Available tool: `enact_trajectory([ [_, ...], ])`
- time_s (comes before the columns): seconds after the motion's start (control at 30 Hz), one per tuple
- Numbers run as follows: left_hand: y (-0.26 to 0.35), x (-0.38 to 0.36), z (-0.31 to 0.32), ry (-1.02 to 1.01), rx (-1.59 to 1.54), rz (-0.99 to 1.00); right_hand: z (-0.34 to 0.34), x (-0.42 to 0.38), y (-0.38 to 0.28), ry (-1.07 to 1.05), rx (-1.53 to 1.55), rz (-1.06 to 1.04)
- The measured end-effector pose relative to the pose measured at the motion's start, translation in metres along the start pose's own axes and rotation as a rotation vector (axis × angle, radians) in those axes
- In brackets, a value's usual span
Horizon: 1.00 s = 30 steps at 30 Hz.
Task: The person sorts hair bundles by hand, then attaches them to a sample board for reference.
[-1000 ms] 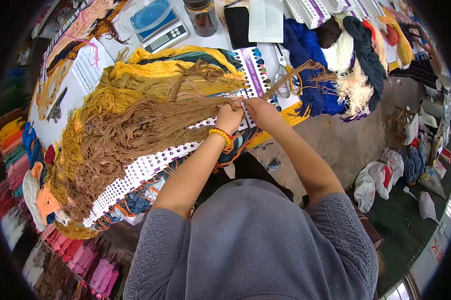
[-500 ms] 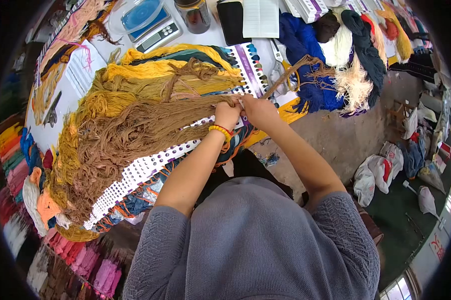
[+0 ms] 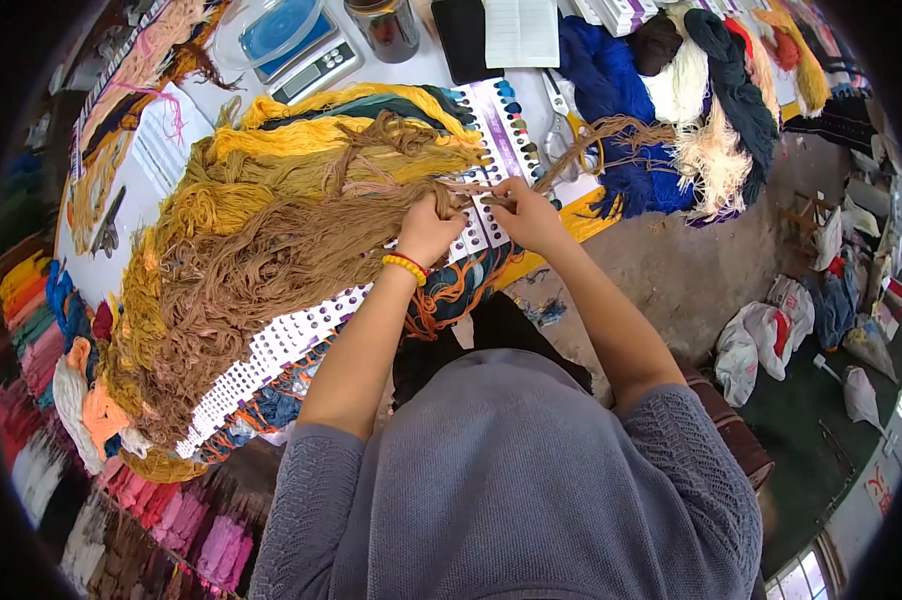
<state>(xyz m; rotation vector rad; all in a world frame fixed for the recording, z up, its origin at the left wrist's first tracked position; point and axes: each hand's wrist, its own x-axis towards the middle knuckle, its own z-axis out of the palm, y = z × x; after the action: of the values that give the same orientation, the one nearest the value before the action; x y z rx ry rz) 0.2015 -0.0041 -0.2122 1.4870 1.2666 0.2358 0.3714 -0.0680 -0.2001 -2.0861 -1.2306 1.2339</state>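
Note:
Brown yarn (image 3: pixel 261 255) lies in a long loose bundle over a white card with rows of holes (image 3: pixel 296 335). Its right end is gathered in my left hand (image 3: pixel 431 228), whose fingers are wrapped round the strands. A little to the right, my right hand (image 3: pixel 529 217) pinches a thin brown strand at the card's edge. Between the two hands a few strands run across the white and purple card (image 3: pixel 501 125). Yellow and olive yarn (image 3: pixel 241 165) lies behind the brown bundle. Another thin brown hank (image 3: pixel 611 135) stretches to the right, over blue yarn.
Scissors (image 3: pixel 561 105) with yellow on the handles lie right of the card. At the back are a scale (image 3: pixel 313 72), a dark jar (image 3: pixel 386 35), a black phone (image 3: pixel 461 40) and a notebook (image 3: pixel 522 35). Blue yarn (image 3: pixel 611 75) and cream yarn (image 3: pixel 711 155) lie at the right.
My hands have moved apart. My left hand has shifted left with the gathered brown yarn, and my right hand has moved slightly right, showing more of the card between them.

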Motion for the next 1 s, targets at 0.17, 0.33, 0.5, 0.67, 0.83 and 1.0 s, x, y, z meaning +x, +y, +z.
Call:
enact_trajectory([
  [0.17, 0.004, 0.001, 0.008, 0.065, -0.064, -0.051, 0.005, -0.002, 0.007, 0.057, 0.06, -0.107],
  [0.33, 0.013, -0.011, 0.018, -0.053, -0.515, -0.016, 0.015, 0.002, 0.022, 0.105, 0.161, -0.165],
  [0.5, 0.042, -0.028, -0.006, -0.396, -0.989, -0.311, 0.017, -0.007, 0.024, 0.181, 0.124, -0.242],
  [0.67, 0.029, -0.022, 0.008, -0.333, -1.106, -0.443, 0.013, -0.026, 0.002, 0.281, -0.19, -0.641],
  [0.83, 0.01, -0.032, 0.013, 0.034, -0.89, -0.408, 0.014, -0.011, -0.004, 0.237, -0.406, -0.429],
  [1.0, -0.007, -0.043, -0.01, 0.12, -1.182, -0.474, 0.015, -0.006, 0.002, 0.189, -0.46, -0.384],
])
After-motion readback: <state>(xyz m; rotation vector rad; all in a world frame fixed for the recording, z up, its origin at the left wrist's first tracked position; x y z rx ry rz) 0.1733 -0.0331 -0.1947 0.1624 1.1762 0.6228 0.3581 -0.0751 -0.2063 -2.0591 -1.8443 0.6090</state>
